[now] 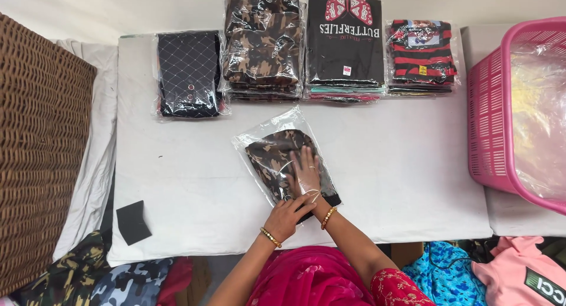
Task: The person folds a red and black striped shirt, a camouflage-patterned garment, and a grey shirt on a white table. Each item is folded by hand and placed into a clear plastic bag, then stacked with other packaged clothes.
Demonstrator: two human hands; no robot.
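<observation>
Head view, looking down on a white table (177, 182). One clear plastic bag (287, 163) lies near the table's middle, holding one folded camouflage garment (272, 158) in brown and black. The bag's long axis runs on a diagonal, from its closed end at the far left to its open mouth at the near right, close to the person's edge of the table. The garment fills most of the bag, and its dark hem reaches the mouth.

Two hands are at work, each wearing one gold bangle at the wrist. The right hand (305, 171) lies flat inside the bag, under the plastic film, fingers spread and pointing away from the person, palm pressed down on the garment; it grips nothing. Its forearm enters from the lower right in a pink embroidered sleeve (389, 285). The left hand (287, 216) rests at the bag's mouth, fingers curled toward the edge of the bag just beside the right wrist; whether it pinches the film cannot be told.

Along the far edge stand four stacks of bagged garments: one black quilted stack (190, 73), one camouflage stack (262, 43), one black printed stack (345, 46) and one red-and-black striped stack (422, 55). One pink plastic basket (492, 105), lined with clear film, stands to the right. One brown wicker panel (41, 153) lies to the left. One small black card (133, 222) lies on the near left corner of the table. Loose clothes lie below the table's near edge.
</observation>
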